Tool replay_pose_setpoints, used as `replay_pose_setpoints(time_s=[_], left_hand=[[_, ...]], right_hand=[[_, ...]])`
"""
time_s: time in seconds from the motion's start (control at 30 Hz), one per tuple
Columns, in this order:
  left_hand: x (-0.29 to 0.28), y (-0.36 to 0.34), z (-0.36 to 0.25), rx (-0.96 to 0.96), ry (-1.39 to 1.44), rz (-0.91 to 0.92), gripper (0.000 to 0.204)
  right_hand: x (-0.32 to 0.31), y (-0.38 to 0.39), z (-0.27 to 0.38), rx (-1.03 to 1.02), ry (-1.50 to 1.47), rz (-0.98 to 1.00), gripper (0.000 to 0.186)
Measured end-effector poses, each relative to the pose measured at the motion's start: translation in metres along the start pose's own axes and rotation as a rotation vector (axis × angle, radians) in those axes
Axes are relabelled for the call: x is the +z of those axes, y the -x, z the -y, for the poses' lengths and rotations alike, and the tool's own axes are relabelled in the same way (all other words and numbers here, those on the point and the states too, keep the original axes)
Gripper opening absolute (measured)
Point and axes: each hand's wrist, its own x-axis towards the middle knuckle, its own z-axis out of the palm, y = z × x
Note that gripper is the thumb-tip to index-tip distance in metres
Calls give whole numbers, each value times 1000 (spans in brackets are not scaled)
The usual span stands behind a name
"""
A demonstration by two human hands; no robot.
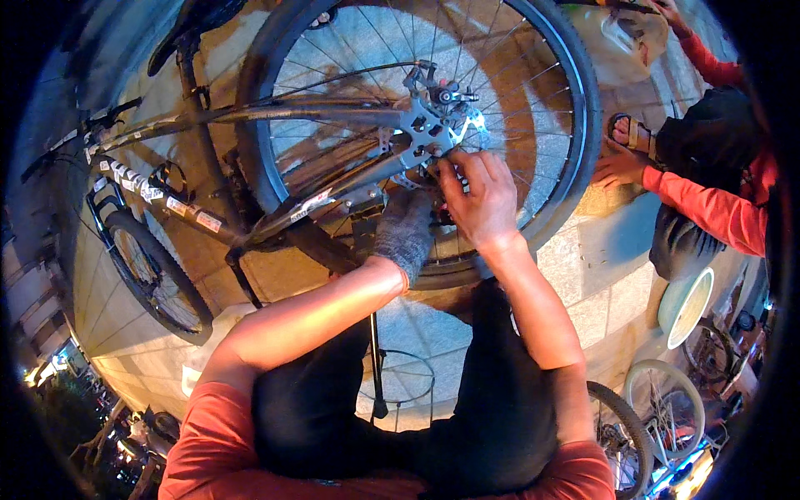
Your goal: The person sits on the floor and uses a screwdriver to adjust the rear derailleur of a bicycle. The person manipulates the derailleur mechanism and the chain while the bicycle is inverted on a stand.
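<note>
A black bicycle frame (333,111) stands in front of me with its rear wheel (583,108) towards me. The silver-grey dropout plate (414,125) sits near the wheel's centre, with a disc brake caliper (454,95) just beyond it. My right hand (485,200), bare, is closed in a pinch close below the axle; whatever its fingertips hold is hidden. My left hand (406,227) wears a grey knitted glove and reaches in under the dropout beside the hub. Its fingers are mostly covered by the frame and my right hand.
Another person's hand (618,163) rests near the tyre at right, by a sandalled foot (631,133). A pale basin (690,307) tilts at the right. Loose wheels (664,408) lie lower right. The bicycle's front wheel (158,275) is at left; a wire-ring stand (400,379) is between my legs.
</note>
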Motion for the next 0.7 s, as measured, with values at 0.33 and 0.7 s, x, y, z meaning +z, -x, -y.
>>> replay_pose_setpoints(time_s=[0.33,0.7], left_hand=[[6,15,-37,-70,60,-10,37],[0,7,-19,-40,-5,0,35]], right_hand=[[0,-2,-4,-115,43,-21,20],[3,-3,-6,-161,59,-19,21]])
